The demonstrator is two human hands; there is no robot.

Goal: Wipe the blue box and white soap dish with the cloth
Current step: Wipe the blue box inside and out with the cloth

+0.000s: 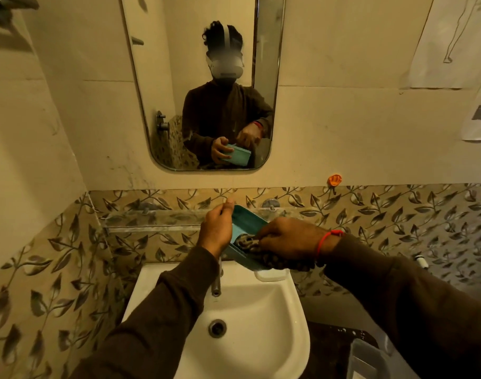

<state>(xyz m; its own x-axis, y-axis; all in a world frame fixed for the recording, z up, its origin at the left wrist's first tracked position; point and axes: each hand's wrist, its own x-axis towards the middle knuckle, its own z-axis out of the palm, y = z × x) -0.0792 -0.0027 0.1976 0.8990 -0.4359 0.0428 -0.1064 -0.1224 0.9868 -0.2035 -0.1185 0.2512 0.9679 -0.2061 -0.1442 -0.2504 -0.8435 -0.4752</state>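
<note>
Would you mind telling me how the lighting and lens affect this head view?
Head view: dim, warm yellowish light; wide-angle bending bows the mirror and walls; the face reflected there is blurred; left hand, blue box, right hand and cloth stay fairly sharp.

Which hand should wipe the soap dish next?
Right. The right hand already grips the cloth, pressed into the blue box, directly above the soap dish on the sink rim. The left hand is busy holding the box.

sink (275, 310) | tap (216, 283) | mirror (162, 105) | orange hook (334, 180) | leaf-pattern tiles (398, 212)
</note>
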